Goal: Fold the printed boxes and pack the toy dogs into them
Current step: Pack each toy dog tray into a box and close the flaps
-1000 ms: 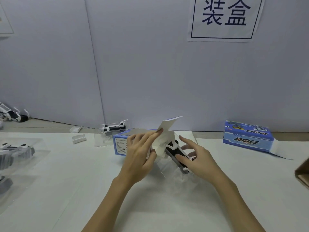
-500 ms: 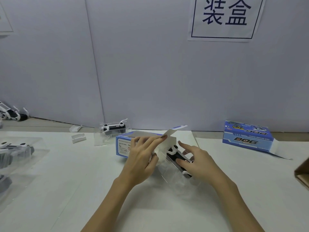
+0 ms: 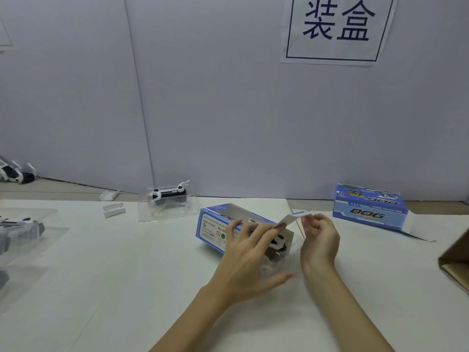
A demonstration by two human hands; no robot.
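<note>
The printed box (image 3: 215,226) lies on its side on the counter (image 3: 127,275), its open end turned toward the person so the toy dog (image 3: 276,246), in its clear plastic shell, can slide in lengthwise – it looks about halfway in, the black and white rear end showing at the mouth. The left hand (image 3: 250,260) rests over the box's near end with its fingers (image 3: 264,231) spread and straight, tips against the white end flap (image 3: 291,218); that reads as steadying the box and keeping the flap lifted clear of the opening. The right hand (image 3: 319,237) is just beside the flap's free edge, fingers loosely curled; whether they actually pinch the flap I cannot tell – it seems placed to take the flap over and tuck it once the dog is fully seated.

A second printed box (image 3: 368,208) sits well to the right with one end flap lying out flat, probably set aside as packed or nearly so. Another dog in its shell (image 3: 168,199) stands behind the work, within reach for a later box, and more shells (image 3: 22,224) wait at the left edge. A brown carton (image 3: 456,265) shows at the right edge
</note>
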